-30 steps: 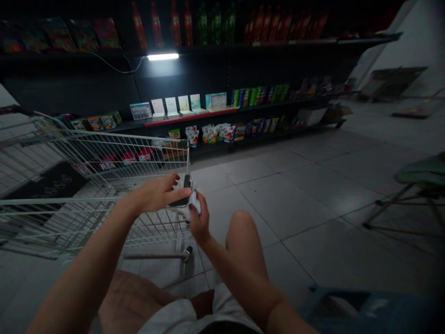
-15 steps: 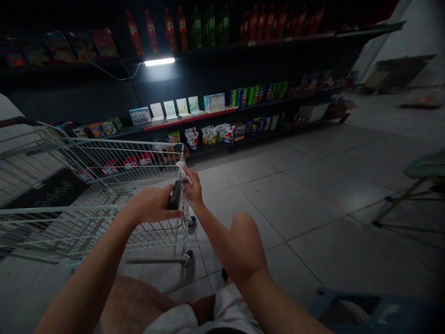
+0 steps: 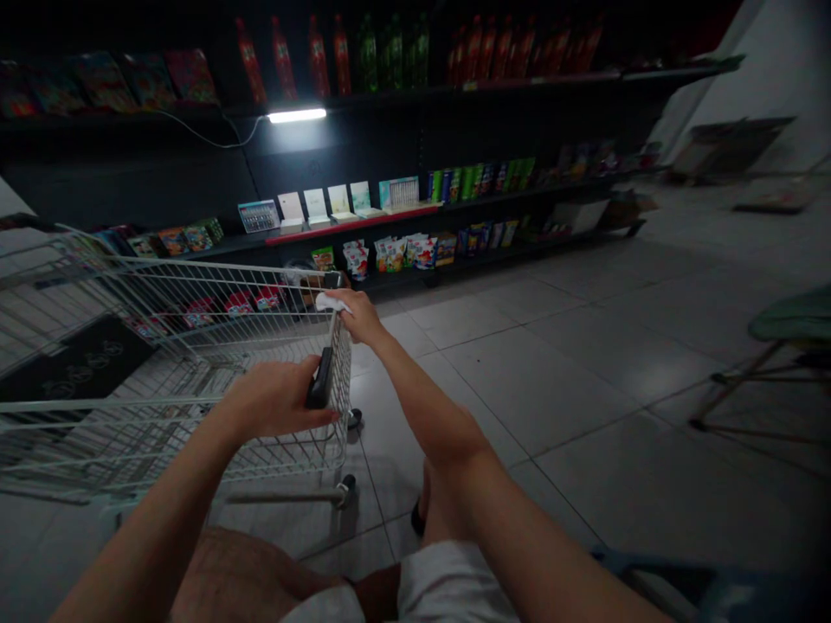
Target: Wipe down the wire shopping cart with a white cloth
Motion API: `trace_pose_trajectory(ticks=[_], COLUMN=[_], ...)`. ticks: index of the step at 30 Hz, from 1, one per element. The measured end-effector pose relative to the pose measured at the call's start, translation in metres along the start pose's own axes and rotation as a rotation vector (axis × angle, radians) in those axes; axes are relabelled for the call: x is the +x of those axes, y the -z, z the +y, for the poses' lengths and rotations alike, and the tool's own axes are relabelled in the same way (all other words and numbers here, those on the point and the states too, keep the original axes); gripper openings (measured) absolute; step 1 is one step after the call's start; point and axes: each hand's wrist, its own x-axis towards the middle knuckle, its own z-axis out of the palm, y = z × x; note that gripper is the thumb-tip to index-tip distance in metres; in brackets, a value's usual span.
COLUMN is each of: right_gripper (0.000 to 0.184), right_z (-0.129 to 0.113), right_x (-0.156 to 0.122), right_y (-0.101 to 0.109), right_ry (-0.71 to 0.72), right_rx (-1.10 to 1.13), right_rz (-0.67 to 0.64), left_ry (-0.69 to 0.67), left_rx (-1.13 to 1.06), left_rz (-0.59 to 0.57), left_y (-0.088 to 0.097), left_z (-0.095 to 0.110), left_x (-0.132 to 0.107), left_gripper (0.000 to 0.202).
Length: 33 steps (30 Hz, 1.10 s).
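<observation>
The left hand [image 3: 279, 398] is gripping the near black corner [image 3: 320, 381] of the cart [image 3: 162, 401], presumably for steadiness, while the right hand [image 3: 359, 317], fingers curled, is holding a white cloth [image 3: 332, 302] over the end rim [image 3: 333, 333].

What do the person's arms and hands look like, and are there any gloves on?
No gloves! The left hand and right hand are bare. No sleeves show on the left arm or right arm, and I see no watch or bracelet. It's too dim to make out the fingernails.
</observation>
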Motion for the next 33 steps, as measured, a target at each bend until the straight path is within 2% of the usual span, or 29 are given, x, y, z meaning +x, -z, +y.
trace_pose_trajectory(ticks=[4,6,9,12,14,15,17,20,22,25,26,28,30,31,33], right_gripper=[0.048,0.047,0.045,0.041,0.043,0.044,0.044,0.046,0.05,0.049,0.046,0.04,0.04,0.04,0.037], right_z=[-0.035,-0.046,-0.036,-0.013,-0.008,-0.01,-0.023,-0.049,-0.06,-0.063,-0.062,-0.059,-0.053,-0.049,-0.039], right_x=[-0.035,-0.038,-0.008,0.027,0.031,0.024,0.002,-0.028,-0.026,0.01,0.027,0.06,0.084,0.092,0.099], right_y=[0.023,0.032,0.035,0.028,0.024,0.024,0.027,0.04,0.05,0.063,0.065,0.065,0.058,0.053,0.04], right_ry=[0.25,0.335,0.248,0.059,0.005,0.017,0.124,0.346,0.343,0.191,0.139,0.088,0.133,0.179,0.243], right_rx=[0.056,0.059,-0.014,-0.1,-0.12,-0.121,-0.095,-0.003,0.027,-0.131,-0.257,-0.519,-0.636,-0.633,-0.581], right_rz=[-0.24,-0.359,-0.423,-0.282,-0.197,-0.197,-0.289,-0.506,-0.632,-0.753,-0.716,-0.495,-0.287,-0.273,-0.385], left_ry=[-0.004,-0.006,0.001,0.009,0.01,0.011,0.007,-0.005,-0.005,-0.001,-0.001,-0.001,0.0,0.002,0.013], left_rx=[-0.002,0.006,0.022,0.022,0.022,0.025,0.034,0.048,0.056,0.067,0.071,0.072,0.069,0.07,0.082], left_rz=[0.028,0.049,0.047,0.046,0.057,0.06,0.065,0.08,0.085,0.068,0.063,0.064,0.069,0.07,0.077], left_y=[-0.007,-0.009,-0.009,-0.006,-0.006,-0.006,-0.008,-0.011,-0.011,-0.008,-0.007,-0.005,-0.005,-0.005,-0.006], left_z=[-0.003,-0.004,-0.004,-0.003,-0.002,-0.002,-0.002,-0.001,0.0,0.003,0.004,0.005,0.006,0.006,0.007], left_x=[-0.004,-0.005,-0.004,-0.003,-0.004,-0.006,-0.01,-0.017,-0.021,-0.025,-0.026,-0.027,-0.029,-0.03,-0.031], left_gripper=[0.064,0.067,0.06,0.055,0.055,0.056,0.057,0.065,0.066,0.057,0.055,0.054,0.057,0.06,0.067])
